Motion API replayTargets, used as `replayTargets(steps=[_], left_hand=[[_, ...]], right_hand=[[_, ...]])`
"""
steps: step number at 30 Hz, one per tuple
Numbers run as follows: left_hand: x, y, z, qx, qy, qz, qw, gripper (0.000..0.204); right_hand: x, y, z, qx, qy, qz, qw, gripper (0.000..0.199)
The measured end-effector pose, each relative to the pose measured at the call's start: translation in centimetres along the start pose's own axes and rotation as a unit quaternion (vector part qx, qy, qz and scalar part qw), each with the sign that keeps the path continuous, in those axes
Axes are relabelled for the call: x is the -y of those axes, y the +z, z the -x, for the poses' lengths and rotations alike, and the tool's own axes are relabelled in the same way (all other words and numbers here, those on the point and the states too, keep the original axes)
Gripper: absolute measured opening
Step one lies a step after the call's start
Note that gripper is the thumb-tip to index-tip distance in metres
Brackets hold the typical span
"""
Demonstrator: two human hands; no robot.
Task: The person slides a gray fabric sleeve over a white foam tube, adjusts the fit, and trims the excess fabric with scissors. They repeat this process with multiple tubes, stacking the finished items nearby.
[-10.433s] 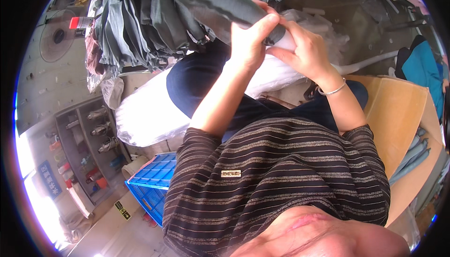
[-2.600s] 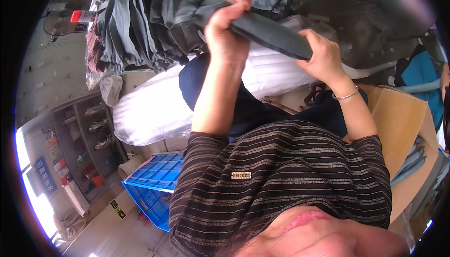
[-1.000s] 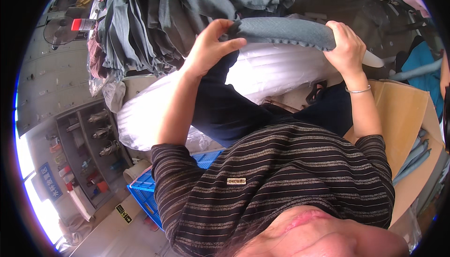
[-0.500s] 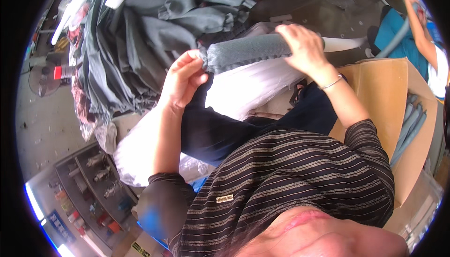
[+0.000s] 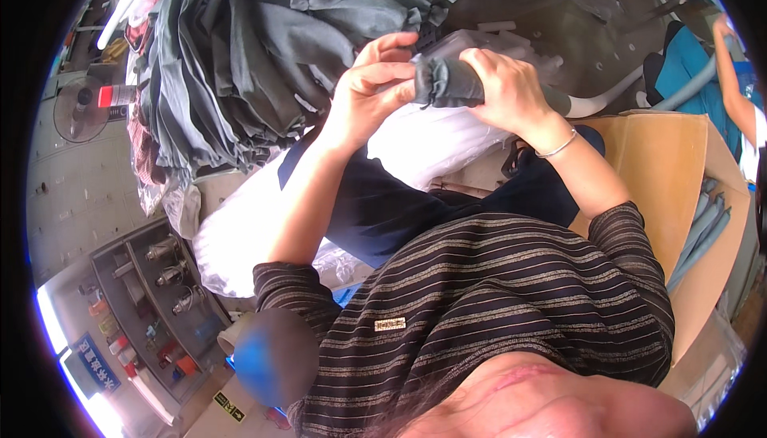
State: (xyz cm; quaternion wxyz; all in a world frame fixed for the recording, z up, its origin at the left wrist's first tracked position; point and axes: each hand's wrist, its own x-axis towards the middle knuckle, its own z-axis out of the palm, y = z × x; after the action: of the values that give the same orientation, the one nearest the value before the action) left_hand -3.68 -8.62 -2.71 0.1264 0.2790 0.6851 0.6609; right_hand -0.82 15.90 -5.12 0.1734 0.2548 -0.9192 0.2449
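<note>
A dark grey fabric sleeve (image 5: 451, 82) with a gathered end is bunched along a white tube (image 5: 595, 104), which sticks out on the right. My right hand (image 5: 511, 90) is wrapped around the sleeve from above, closed on it. At the sleeve's gathered left end, my left hand (image 5: 363, 98) has its thumb and a finger pressed together against the fabric edge, the other fingers raised. What lies inside the sleeve between the hands is hidden. Left of and beyond my hands lies a big heap of similar grey fabric pieces (image 5: 256, 46) with gathered ends.
A white plastic-wrapped bundle (image 5: 248, 238) lies beside my legs. To the right stands an open cardboard box (image 5: 647, 150) holding several grey-covered tubes (image 5: 703, 230). A co-worker's arm (image 5: 739, 86) shows at far right. A small fan (image 5: 80, 109) and shelves (image 5: 152, 302) are at left.
My left hand has moved right, toward my right hand. The stretch of sleeve between the hands is much shorter and more bunched. My right hand stays in nearly the same place.
</note>
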Motion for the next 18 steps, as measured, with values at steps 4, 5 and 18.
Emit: replayTargets(steps=[4,5,18], left_hand=[[-0.9,0.5,-0.6,-0.020,0.060,-0.296,0.953,0.013],[-0.8,0.2,-0.5,-0.029,0.097,-0.373,0.922,0.017],[0.1,1.4,-1.5,-0.016,-0.034,0.125,0.991,0.027]], right_hand=[[0.1,-0.3,0.3,-0.026,-0.010,-0.003,1.000,0.055],[0.0,-0.8,0.2,-0.040,-0.015,0.006,0.999,0.053],[-0.2,-0.6,-0.4,-0.013,0.020,-0.032,0.999,0.056]])
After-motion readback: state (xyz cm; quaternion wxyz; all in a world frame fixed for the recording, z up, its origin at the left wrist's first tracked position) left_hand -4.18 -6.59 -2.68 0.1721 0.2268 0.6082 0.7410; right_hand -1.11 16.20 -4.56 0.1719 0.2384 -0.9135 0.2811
